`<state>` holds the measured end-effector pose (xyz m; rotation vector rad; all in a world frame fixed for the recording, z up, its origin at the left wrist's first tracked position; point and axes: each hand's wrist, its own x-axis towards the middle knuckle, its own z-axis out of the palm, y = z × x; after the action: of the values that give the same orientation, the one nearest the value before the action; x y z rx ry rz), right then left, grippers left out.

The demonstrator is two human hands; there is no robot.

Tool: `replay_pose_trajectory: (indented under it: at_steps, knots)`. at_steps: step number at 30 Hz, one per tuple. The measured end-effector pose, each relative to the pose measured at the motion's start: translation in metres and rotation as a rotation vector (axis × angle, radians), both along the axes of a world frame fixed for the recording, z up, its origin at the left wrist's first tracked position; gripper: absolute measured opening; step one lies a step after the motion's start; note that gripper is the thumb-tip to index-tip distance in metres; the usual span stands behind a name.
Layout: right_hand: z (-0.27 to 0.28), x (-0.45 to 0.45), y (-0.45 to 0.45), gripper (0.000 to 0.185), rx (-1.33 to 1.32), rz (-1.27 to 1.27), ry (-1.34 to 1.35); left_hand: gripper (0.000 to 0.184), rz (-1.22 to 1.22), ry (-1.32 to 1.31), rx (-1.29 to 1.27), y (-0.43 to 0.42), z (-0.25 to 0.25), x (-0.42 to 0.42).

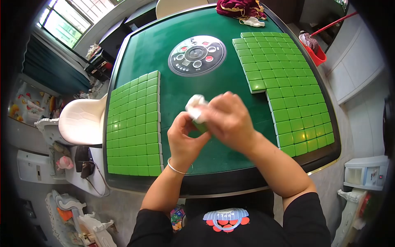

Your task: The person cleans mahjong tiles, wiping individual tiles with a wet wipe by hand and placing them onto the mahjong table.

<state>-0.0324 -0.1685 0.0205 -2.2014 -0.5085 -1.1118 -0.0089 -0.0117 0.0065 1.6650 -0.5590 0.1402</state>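
Beneath and all around both hands spreads the mahjong table (142, 57), its green top framed by a dark rim. Out to the right of the right hand lies the larger block of tiles (288, 84), green backs up in close rows, with a step in its near-side edge. To the left of the left hand sits the other block (135, 127), just as tightly ranked. Straight beyond the hands is the round control panel (197, 55), and past it, far ahead of the right hand, a maroon cloth bundle (238, 9) rests at the table's far edge.

The right hand (231, 119), blurred, has its fingers bent and seems to pinch a white cloth (197, 103). The left hand (185, 136), just beside it, curls thumb and fingers round what looks like a single green tile (200, 125); that tile sits between the two hands, above the table, with the cloth against it.

As a judgement, wiping of this one tile looks under way and unfinished. The two blocks are neatly set out, but whether their tiles have been wiped or are waiting, I cannot tell from their backs.
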Motion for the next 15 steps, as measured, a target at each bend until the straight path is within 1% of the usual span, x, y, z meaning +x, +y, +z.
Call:
replay_pose_trajectory:
  at_steps: [1,3,5,7,8,9,11,12,13,15]
  knots:
    - [0.000,0.005,-0.009,0.024,-0.011,-0.050,0.015,0.038,-0.028,0.059,-0.086,0.001,0.002,-0.002]
    - [-0.007,0.012,-0.019,0.028,0.135,-0.056,0.119,0.038,-0.010,0.090,-0.029,0.003,0.004,0.002]
    - [-0.001,0.004,-0.016,0.030,0.164,0.039,0.062,0.038,0.019,0.114,-0.010,0.003,0.002,0.008]
    - [-0.002,-0.001,0.002,0.029,0.105,0.168,-0.054,0.037,-0.003,0.092,0.010,0.008,0.002,0.009]
    - [-0.002,-0.005,0.008,0.028,-0.027,0.195,0.009,0.037,-0.010,0.061,0.028,0.012,0.000,0.010]
    - [-0.004,-0.003,0.009,0.027,-0.003,0.161,0.024,0.037,-0.021,0.030,0.049,0.016,-0.001,0.010]
    - [-0.007,0.007,0.001,0.026,0.035,0.087,0.048,0.038,-0.116,0.363,-0.240,0.013,-0.001,0.012]
    - [-0.007,0.010,-0.005,0.023,0.131,0.045,0.100,0.036,-0.171,0.387,-0.202,0.016,0.002,0.014]
    - [-0.008,0.012,-0.012,0.021,0.151,-0.005,0.163,0.036,-0.226,0.504,-0.288,0.018,0.006,0.016]
    - [-0.008,0.006,-0.015,0.020,0.388,0.029,0.294,0.035,-0.339,0.737,-0.455,0.022,0.012,0.019]
